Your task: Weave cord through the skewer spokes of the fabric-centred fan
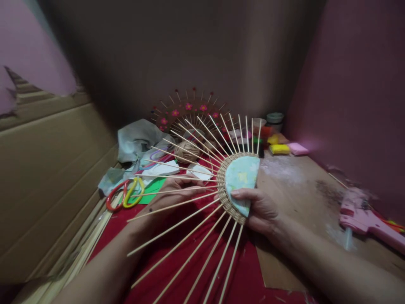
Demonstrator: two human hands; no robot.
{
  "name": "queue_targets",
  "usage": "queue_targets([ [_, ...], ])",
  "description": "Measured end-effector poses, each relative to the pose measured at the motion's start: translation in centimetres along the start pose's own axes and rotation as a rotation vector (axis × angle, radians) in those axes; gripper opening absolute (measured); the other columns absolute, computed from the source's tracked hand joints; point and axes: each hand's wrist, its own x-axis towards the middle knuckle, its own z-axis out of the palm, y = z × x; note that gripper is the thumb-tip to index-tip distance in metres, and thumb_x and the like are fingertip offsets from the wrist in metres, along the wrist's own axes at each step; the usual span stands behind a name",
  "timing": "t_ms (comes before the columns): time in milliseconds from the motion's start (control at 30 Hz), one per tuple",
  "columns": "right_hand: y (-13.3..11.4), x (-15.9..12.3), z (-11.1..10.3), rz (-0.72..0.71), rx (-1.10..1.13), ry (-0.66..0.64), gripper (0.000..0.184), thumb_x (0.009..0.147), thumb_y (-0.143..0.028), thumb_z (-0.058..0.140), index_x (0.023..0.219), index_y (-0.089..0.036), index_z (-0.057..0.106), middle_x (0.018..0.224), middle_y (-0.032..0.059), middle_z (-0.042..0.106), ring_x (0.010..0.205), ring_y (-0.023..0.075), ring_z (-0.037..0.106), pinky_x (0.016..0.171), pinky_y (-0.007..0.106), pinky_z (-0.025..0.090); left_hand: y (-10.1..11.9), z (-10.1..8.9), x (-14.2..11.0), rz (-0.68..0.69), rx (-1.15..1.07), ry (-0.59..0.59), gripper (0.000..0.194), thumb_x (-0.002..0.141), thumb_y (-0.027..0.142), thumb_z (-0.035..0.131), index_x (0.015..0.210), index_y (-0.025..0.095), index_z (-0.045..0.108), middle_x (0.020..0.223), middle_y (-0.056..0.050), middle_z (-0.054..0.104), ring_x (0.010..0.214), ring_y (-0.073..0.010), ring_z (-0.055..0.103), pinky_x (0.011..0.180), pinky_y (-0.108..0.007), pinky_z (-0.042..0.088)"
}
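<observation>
A half-round fan frame is held up in front of me, its centre covered in pale blue-green patterned fabric. Woven twine borders the curved edge, and thin wooden sticks radiate from it. My right hand grips the fabric part, thumb on the front and fingers behind. Behind the sticks at left is my left hand, fingers close together and pointing at the woven edge; what they hold is hidden. A loose strand curves down near those fingertips from the area of a twine ball.
Scissors with red and yellow handles lie left, near green paper. A pink glue gun rests on a cardboard sheet at right. A finished flowered fan leans at the back. Yellow and pink packets lie behind. Cardboard walls the left.
</observation>
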Motion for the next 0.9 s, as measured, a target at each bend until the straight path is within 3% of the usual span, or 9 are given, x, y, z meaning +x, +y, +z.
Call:
queue_targets([
  [200,-0.1,0.3,-0.4,-0.027,0.059,0.048,0.035,0.052,0.002,0.061,0.084,-0.01,0.063,0.067,0.0063,0.067,0.058,0.0164,0.061,0.066,0.034,0.053,0.0,-3.7,1.1,-0.072,0.173,-0.076,0.017,0.069,0.031,0.068,0.072,0.015,0.065,0.068,-0.003,0.061,0.059,-0.014,0.055,0.053,-0.022,0.041],
  [433,-0.3,0.6,-0.4,-0.085,0.119,0.107,0.029,0.055,0.004,0.06,0.08,-0.01,0.062,0.066,0.006,0.066,0.057,0.0168,0.061,0.068,0.036,0.053,-1.4,-6.3,2.3,0.042,0.269,-0.009,0.016,0.062,0.028,0.073,0.07,0.014,0.069,0.075,-0.007,0.065,0.072,-0.019,0.059,0.064,-0.025,0.045],
  [600,-0.5,0.7,0.0,-0.108,0.13,0.204,0.029,0.055,0.007,0.057,0.077,-0.011,0.061,0.065,0.0049,0.066,0.058,0.016,0.061,0.07,0.035,0.053,-2.2,-8.4,2.8,0.093,0.239,-0.027,0.013,0.063,0.025,0.073,0.065,0.013,0.069,0.071,-0.006,0.063,0.07,-0.0165,0.056,0.065,-0.025,0.043],
  [900,-0.5,1.1,-0.7,-0.108,0.139,0.189,0.023,0.058,0.005,0.061,0.072,-0.013,0.062,0.066,0.0037,0.065,0.064,0.0154,0.061,0.073,0.034,0.053,-3.2,-11.1,2.7,0.064,0.075,0.19,0.012,0.058,0.02,0.074,0.065,0.012,0.068,0.069,-0.005,0.064,0.067,-0.0148,0.058,0.067,-0.025,0.043],
])
